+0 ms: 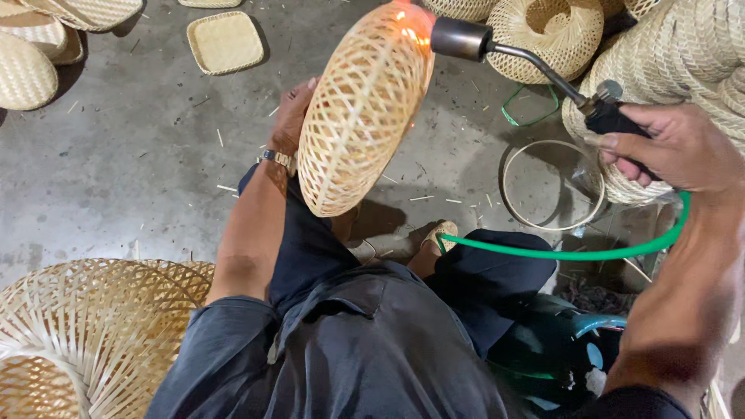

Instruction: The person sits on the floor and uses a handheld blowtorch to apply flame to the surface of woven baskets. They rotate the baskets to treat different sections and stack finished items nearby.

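The left hand [293,116] fingers grip the woven basket [363,109] tilted up, so the torch [543,70], squeezed in the right hand [667,147], singes its top.

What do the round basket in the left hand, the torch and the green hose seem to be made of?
The woven basket looks like thin pale bamboo or rattan strips, unvarnished, in an open lattice. The torch, held by the right hand, seems to be metal: a dark, dull nozzle and a thin bent tube; its black handle may be plastic. The green hose looks like smooth, flexible plastic or rubber.
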